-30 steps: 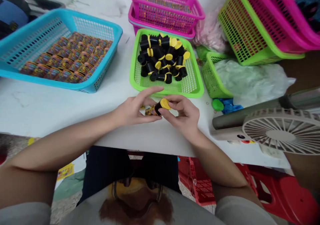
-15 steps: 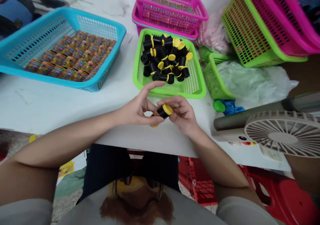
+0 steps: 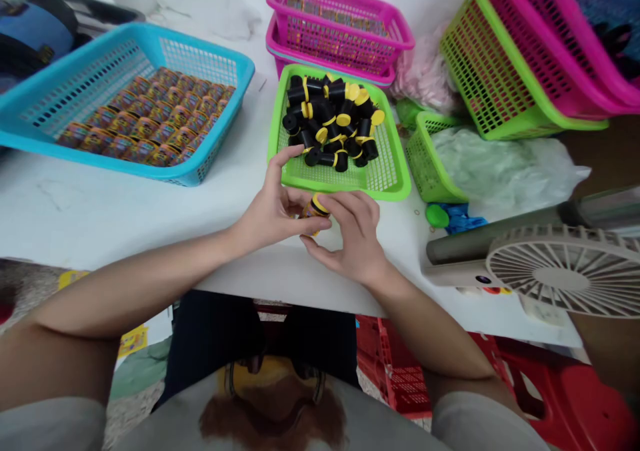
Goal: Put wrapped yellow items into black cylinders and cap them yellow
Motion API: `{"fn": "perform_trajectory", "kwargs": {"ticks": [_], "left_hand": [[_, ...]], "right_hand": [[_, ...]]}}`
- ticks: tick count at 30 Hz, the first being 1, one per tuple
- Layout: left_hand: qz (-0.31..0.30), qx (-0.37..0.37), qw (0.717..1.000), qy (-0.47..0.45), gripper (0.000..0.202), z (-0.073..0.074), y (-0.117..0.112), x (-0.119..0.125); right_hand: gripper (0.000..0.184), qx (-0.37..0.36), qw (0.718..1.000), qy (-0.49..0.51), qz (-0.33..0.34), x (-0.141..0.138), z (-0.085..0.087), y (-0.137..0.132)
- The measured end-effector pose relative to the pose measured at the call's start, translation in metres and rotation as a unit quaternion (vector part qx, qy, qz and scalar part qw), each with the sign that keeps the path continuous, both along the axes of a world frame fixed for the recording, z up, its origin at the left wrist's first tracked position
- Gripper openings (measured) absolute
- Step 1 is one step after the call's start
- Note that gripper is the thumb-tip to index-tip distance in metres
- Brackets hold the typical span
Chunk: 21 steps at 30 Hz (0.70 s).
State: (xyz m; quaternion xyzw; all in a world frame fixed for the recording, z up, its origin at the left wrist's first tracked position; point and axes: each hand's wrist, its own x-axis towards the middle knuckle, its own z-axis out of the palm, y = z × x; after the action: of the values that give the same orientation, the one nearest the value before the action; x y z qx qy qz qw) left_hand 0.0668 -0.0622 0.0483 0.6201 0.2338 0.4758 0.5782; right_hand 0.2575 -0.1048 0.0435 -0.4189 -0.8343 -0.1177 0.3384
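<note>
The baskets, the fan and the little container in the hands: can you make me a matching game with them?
Things:
1. Blue basket
2. Middle green basket
3. Fan
4. Little container

Where or what:
A. Off to the right of the right hand
B. Holds black-and-yellow pieces
C. At the fingers of the left hand
D. Holds rows of patterned containers

Pairs: 1-D, 2-B, 3-A, 4-C.

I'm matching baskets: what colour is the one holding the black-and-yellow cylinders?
Bright green basket, clearest in the head view.
</note>
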Motion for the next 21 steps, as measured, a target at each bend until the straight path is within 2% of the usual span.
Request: {"fn": "perform_trajectory", "kwargs": {"ticks": [4,7,9,13,18,21], "left_hand": [[-0.065,-0.009,0.997,-0.027,0.073,-0.004,-0.012,0.006],[-0.148,-0.065,0.987,-0.013,0.056,-0.005,-0.022,0.007],[-0.172,-0.093,0.981,-0.013,0.054,-0.003,-0.026,0.005],[-0.181,-0.107,0.977,-0.017,0.056,0.004,-0.025,0.002],[-0.207,-0.087,0.974,-0.007,0.057,0.006,-0.023,0.002],[-0.144,-0.058,0.987,0.036,0.057,0.001,-0.023,0.002]], "right_hand": [[0.041,0.094,0.995,-0.002,0.017,-0.009,-0.001,-0.010],[0.043,0.112,0.992,0.019,0.052,-0.014,0.003,-0.015],[0.041,0.104,0.993,0.024,0.049,-0.016,0.005,-0.017],[0.034,0.085,0.995,0.015,0.042,-0.016,0.005,-0.016],[0.036,0.064,0.996,-0.003,0.056,-0.009,0.002,-0.015],[0.044,0.037,0.996,0.002,0.087,-0.004,-0.002,-0.013]]}}
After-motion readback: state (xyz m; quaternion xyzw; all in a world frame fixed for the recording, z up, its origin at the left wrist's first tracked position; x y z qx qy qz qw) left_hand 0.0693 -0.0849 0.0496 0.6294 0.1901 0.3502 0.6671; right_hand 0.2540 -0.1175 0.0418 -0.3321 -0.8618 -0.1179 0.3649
